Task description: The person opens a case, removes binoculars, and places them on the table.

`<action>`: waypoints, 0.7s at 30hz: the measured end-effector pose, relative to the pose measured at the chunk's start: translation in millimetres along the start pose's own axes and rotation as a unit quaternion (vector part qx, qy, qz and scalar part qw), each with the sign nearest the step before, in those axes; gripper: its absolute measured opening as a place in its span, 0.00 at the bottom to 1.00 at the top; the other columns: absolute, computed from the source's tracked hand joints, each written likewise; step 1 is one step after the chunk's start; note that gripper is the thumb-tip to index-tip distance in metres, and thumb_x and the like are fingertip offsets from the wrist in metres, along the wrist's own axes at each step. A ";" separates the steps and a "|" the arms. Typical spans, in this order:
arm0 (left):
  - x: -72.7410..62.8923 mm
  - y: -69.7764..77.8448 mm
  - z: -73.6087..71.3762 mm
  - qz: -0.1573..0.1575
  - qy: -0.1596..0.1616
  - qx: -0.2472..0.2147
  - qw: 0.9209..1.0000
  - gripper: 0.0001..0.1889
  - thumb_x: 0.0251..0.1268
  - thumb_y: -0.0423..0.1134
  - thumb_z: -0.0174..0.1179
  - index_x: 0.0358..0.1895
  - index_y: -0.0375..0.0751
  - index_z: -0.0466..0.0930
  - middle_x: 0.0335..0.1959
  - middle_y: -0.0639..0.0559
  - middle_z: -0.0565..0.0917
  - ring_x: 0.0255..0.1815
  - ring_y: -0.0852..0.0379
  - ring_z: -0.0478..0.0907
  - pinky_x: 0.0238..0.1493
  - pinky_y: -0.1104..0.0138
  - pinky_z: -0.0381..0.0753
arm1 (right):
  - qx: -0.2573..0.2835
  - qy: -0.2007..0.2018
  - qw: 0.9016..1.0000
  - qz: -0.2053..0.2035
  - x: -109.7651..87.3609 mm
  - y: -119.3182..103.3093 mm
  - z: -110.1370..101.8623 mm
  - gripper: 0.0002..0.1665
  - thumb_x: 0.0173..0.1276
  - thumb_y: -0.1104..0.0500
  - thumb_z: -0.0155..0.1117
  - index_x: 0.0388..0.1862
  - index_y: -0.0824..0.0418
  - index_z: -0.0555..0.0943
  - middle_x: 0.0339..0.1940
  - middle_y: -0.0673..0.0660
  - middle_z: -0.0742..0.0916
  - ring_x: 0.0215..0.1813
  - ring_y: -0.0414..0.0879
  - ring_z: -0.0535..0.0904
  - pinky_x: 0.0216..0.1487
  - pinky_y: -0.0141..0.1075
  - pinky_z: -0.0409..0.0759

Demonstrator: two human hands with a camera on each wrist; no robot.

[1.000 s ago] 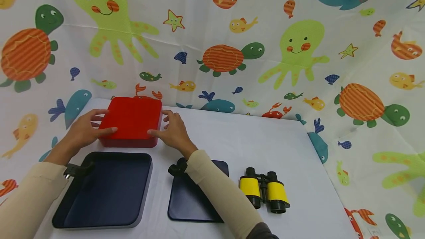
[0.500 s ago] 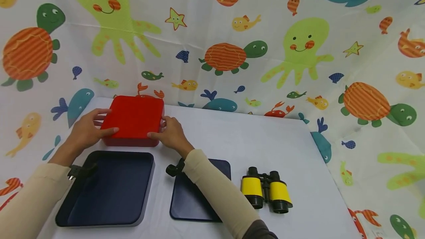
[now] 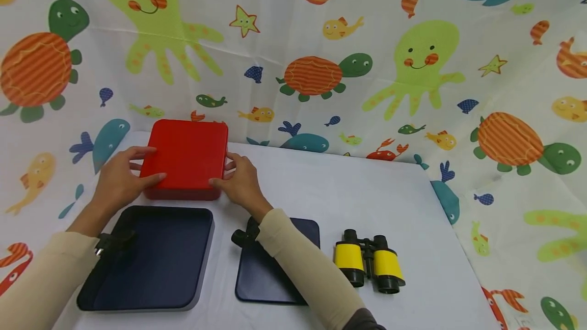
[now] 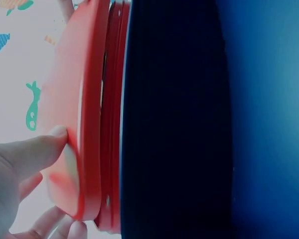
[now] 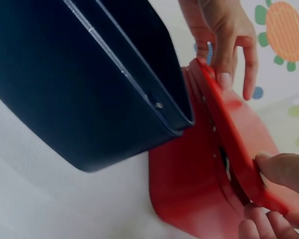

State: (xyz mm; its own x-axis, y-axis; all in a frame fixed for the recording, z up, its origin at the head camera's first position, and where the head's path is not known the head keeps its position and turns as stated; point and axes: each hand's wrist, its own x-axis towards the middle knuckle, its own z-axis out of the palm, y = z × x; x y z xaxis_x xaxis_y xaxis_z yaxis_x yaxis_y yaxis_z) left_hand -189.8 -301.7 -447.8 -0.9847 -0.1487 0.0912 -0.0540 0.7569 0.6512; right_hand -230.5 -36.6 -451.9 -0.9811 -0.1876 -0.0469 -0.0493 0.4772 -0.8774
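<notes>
A red box point(image 5: 184, 174) stands at the back left of the table. Its red lid point(image 3: 185, 154) is slightly raised, and a narrow gap shows in both wrist views. My left hand point(image 3: 120, 180) pinches the lid's left side, thumb on top and fingers at the edge. On the opposite side my right hand point(image 3: 240, 180) grips the lid the same way, its fingers under the rim in the right wrist view. What lies inside the box is hidden. In front of it sits an open dark blue box point(image 3: 203, 261).
A flat dark blue lid point(image 3: 254, 281) lies partly under my right forearm. Further right are yellow and black binoculars point(image 3: 367, 261). Behind the white table point(image 3: 330, 197) hangs a curtain point(image 3: 293, 14) printed with sea animals.
The red lid has risen slightly, its far edge higher than before, with both hands moving along with it. The dark blue box, flat lid and binoculars stay put.
</notes>
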 end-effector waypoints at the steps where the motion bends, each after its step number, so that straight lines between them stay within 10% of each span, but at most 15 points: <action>1: -1.1 2.5 1.2 0.004 0.003 -0.002 1.000 0.44 0.67 0.47 0.73 0.82 0.37 0.63 0.75 0.23 0.68 0.63 0.22 0.73 0.54 0.33 0.83 | 0.004 0.003 1.000 -0.002 -0.9 0.6 -2.6 0.48 0.62 0.55 0.84 0.79 0.52 0.72 0.52 0.53 0.83 0.48 0.45 0.86 0.41 0.29 0.88; 21: -10.9 64.5 38.9 0.128 0.044 -0.038 0.990 0.43 0.57 0.36 0.79 0.76 0.35 0.69 0.64 0.28 0.74 0.56 0.30 0.78 0.50 0.33 0.86 | 0.002 0.075 0.997 -0.018 -31.3 40.7 -59.6 0.51 0.63 0.54 0.83 0.83 0.49 0.69 0.52 0.54 0.83 0.47 0.42 0.87 0.46 0.36 0.91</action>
State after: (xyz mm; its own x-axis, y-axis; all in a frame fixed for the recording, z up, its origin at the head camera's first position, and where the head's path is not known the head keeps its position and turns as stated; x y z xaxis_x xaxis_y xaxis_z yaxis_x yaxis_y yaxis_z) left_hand -189.0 -226.5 -436.1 -0.9462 -0.0148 0.3233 0.2116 0.7275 0.6527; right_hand -212.9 39.8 -457.7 -0.9957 -0.0738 0.0567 -0.0848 0.4690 -0.8791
